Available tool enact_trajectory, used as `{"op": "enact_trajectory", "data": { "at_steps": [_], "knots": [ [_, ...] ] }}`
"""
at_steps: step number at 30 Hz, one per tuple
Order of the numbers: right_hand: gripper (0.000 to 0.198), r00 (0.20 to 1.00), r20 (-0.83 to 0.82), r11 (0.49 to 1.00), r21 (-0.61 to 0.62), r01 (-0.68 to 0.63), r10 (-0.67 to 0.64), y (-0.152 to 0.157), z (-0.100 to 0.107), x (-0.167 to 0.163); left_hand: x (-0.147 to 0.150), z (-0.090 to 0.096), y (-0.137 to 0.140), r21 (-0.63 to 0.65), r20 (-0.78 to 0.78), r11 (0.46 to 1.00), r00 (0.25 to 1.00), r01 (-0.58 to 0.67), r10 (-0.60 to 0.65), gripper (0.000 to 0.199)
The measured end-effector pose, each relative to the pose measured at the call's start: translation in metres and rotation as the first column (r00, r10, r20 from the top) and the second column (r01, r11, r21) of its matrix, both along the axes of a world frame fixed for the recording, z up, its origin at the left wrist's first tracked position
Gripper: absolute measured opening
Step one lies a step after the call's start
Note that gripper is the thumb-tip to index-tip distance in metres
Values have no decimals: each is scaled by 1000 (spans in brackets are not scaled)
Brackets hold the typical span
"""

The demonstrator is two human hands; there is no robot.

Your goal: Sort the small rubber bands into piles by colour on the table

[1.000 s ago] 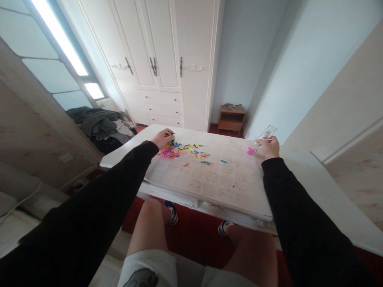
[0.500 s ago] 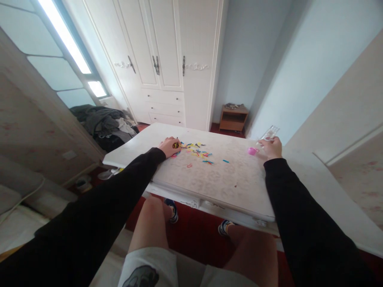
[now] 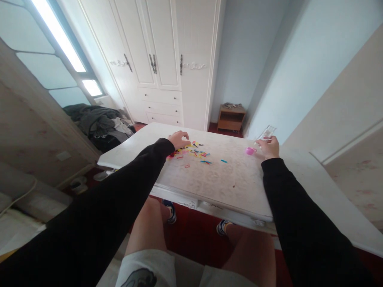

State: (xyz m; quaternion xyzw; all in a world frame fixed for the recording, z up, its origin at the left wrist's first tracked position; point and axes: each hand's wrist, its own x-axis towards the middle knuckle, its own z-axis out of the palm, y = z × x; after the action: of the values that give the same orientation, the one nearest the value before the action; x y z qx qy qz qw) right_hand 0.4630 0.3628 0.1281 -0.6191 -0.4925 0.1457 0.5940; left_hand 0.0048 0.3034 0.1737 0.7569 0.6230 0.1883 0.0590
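Small, slim coloured clips [image 3: 196,153] in yellow, black, pink, red and blue lie scattered on the white table [image 3: 209,179]; they are too small for me to tell their exact kind. Over the left end of this pile is my left hand [image 3: 179,140], its fingers curved and parted, with nothing visible between them. At the table's right side my right hand [image 3: 271,147] grips a clear plastic container [image 3: 266,133], tilted with its far end raised. A round pink cap [image 3: 250,151] sits just left of that hand.
One blue clip [image 3: 224,161] lies apart from the pile, and a small brown speck [image 3: 233,186] is nearer the front edge. Beyond the table stand a white wardrobe [image 3: 161,44] and a low wooden cabinet [image 3: 230,119]. Dark clothes [image 3: 92,121] are heaped at the left.
My left hand has let go of a bunch of clips, which now lie under it, and has opened and shifted slightly right. My right hand still holds the container.
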Motion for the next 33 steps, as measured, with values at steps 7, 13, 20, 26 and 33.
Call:
{"op": "enact_trajectory", "data": {
  "at_steps": [7, 13, 20, 26, 33],
  "knots": [
    [41, 992, 63, 993, -37, 114, -111, -7, 7, -2, 68, -20, 0, -58, -72, 979, 977, 196, -200, 56],
    [39, 992, 62, 992, -61, 110, -106, -7, 7, -3, 80, -23, 7, -83, -108, 979, 975, 188, -197, 29],
    [38, 997, 38, 994, -74, 76, -74, -8, 7, -6, 42, -7, 5, -104, -130, 981, 975, 166, -179, 14],
    [36, 998, 33, 995, -87, 56, -53, -4, 4, -7, -5, 17, -6, -139, -195, 988, 977, 64, -91, 10],
    [36, 998, 29, 992, -110, 55, -52, -4, 4, -8, 39, 22, -33, -27, -231, 997, 969, 78, -82, 42]
  ]
}}
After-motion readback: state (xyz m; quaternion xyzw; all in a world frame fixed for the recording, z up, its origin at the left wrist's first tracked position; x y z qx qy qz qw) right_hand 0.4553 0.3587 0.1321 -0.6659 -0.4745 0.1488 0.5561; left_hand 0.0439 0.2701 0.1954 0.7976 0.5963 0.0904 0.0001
